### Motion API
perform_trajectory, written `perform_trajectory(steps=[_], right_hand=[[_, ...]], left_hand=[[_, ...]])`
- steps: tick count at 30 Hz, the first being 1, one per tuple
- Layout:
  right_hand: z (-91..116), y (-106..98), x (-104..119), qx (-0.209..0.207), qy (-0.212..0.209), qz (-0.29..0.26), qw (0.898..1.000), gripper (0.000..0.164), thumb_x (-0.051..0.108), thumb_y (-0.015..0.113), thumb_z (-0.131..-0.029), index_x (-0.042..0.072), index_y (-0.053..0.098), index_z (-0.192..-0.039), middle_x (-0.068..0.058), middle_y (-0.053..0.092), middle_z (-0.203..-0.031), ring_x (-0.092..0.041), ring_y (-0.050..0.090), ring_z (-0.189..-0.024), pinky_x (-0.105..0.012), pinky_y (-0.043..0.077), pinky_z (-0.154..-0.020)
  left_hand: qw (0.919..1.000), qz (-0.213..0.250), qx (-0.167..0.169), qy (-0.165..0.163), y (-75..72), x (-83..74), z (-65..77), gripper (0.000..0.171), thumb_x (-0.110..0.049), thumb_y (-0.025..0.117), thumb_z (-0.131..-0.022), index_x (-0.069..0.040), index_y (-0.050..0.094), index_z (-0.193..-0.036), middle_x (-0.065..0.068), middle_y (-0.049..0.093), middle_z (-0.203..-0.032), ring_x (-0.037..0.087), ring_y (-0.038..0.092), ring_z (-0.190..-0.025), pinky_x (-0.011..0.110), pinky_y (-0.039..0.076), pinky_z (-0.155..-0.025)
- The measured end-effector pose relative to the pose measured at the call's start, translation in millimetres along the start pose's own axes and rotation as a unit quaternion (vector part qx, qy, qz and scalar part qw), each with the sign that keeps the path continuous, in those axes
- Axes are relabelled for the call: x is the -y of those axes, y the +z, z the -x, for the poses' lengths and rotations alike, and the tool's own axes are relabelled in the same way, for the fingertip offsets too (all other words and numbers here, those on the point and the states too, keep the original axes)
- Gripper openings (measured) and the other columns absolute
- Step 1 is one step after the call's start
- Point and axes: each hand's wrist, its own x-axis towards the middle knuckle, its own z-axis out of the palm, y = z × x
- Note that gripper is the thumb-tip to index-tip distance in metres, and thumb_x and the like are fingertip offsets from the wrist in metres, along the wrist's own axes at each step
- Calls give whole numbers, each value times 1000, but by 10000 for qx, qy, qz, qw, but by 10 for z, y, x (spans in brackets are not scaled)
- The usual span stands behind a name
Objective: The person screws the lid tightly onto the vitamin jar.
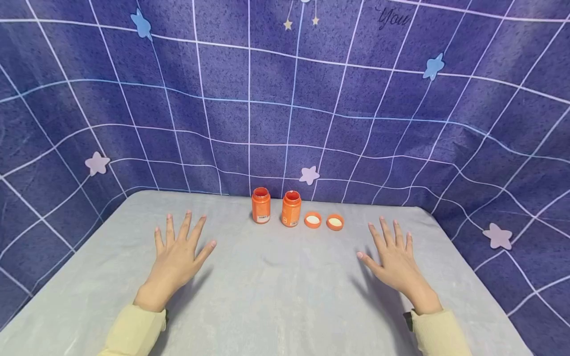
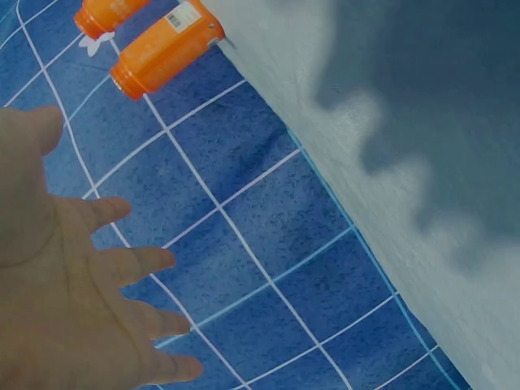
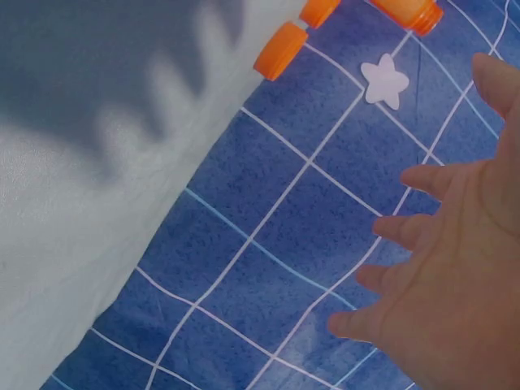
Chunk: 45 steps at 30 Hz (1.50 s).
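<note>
Two orange bottles without caps stand upright near the back of the table, a left bottle point(image 1: 261, 207) and a right bottle point(image 1: 291, 211). To their right lie two orange caps with pale insides, a nearer-to-bottle cap point(image 1: 312, 220) and an outer cap point(image 1: 335, 222). My left hand point(image 1: 176, 261), fingers spread and palm down, hovers over the left side of the table and holds nothing. Over the right side my right hand point(image 1: 395, 262) is spread the same way, also holding nothing, the outer cap being the thing closest to it. Both hands cast shadows on the tabletop.
A grey cloth covers the table point(image 1: 276, 301). Behind it and along both sides hangs a blue curtain point(image 1: 267, 118) with a grid of pale lines and star shapes. The bottles and caps stand in one row close to the back edge.
</note>
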Motion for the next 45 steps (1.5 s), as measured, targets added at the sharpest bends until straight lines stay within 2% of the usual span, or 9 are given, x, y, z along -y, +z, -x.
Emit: perform_trajectory(steps=[8, 15, 21, 27, 37, 45], right_hand=[[6, -9, 14, -68, -13, -12, 10000, 74, 49, 53, -86, 8, 28, -143, -21, 15, -150, -44, 0, -138, -67, 0, -102], [-21, -8, 19, -127, -12, -12, 9999, 74, 49, 53, -86, 8, 28, -142, -21, 18, -150, -45, 3, -137, -68, 2, -101], [-63, 11, 54, -263, -114, -30, 9996, 72, 46, 56, -86, 8, 30, -141, -21, 26, -146, -47, 11, -135, -68, 9, -100], [-114, 49, 68, -596, -316, -75, 9977, 67, 38, 60, -84, 5, 36, -137, -22, 37, -139, -47, 22, -131, -67, 15, -100], [-253, 103, 96, -1236, -836, 50, 9888, 58, 31, 63, -82, 0, 46, -128, -21, 50, -127, -43, 42, -118, -58, 28, -97], [-437, 151, 160, -1429, -1186, -6, 9826, 51, 25, 62, -82, -3, 49, -122, -19, 55, -119, -38, 49, -111, -50, 33, -98]], left_hand=[[10000, 56, -43, 35, 18, -1, 4, 68, -53, 39, -92, -18, 19, -146, 23, 15, -150, 50, -11, -134, 66, -13, -100], [9998, 96, -146, 43, 18, -27, -18, 69, -55, 40, -91, -17, 22, -145, 23, 18, -149, 51, -7, -135, 67, -9, -101], [9997, 213, -135, 20, 33, -59, -45, 68, -54, 40, -91, -16, 25, -144, 22, 20, -149, 50, -3, -135, 67, -4, -102], [9994, 260, -212, 108, 88, -83, -86, 66, -52, 43, -91, -15, 27, -143, 21, 22, -148, 51, 4, -135, 66, 1, -103], [9967, 383, -566, 431, 210, -185, -234, 63, -46, 48, -91, -8, 33, -140, 23, 34, -141, 50, 20, -131, 62, 13, -102], [9943, 469, -715, 637, 338, -280, -395, 61, -41, 51, -90, -5, 36, -137, 22, 41, -136, 46, 29, -127, 59, 20, -100]])
